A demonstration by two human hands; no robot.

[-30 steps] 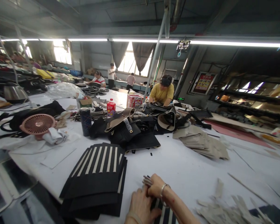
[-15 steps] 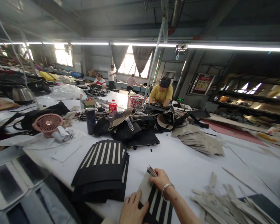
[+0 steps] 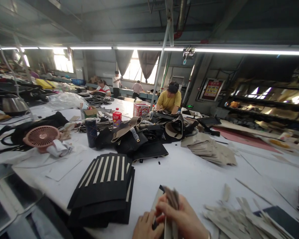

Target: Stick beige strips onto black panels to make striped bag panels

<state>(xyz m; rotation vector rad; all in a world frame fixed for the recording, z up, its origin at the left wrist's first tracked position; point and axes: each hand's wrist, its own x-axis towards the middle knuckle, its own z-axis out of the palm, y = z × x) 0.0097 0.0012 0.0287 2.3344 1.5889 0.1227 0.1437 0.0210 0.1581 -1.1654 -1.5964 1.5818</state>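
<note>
My right hand [image 3: 186, 217] is closed around a bundle of thin grey-beige strips [image 3: 173, 198], which stands up out of the fist. My left hand [image 3: 145, 227] is just left of it at the bottom edge, its fingers bent and close to the strips. What lies between the left thumb and fingers is mostly hidden. Under both hands, a black panel [image 3: 161, 188] shows only at a corner, next to a pale surface. To the left rests a pile of black panels [image 3: 99, 194], the top one bearing several pale parallel strips.
Loose grey strips [image 3: 226, 217] lie scattered at the right. Behind are a fanned stack of grey-beige sheets [image 3: 210, 149], black bag pieces [image 3: 137, 142], a dark cylinder [image 3: 91, 132], a red bottle [image 3: 117, 117] and a pink fan [image 3: 43, 136]. Across the table a person [image 3: 169, 99] bends forward.
My right hand has turned and come nearer with the strip bundle, now covering the striped black panel seen before. My left hand has moved slightly, its fingers more bent. The view has shifted slightly.
</note>
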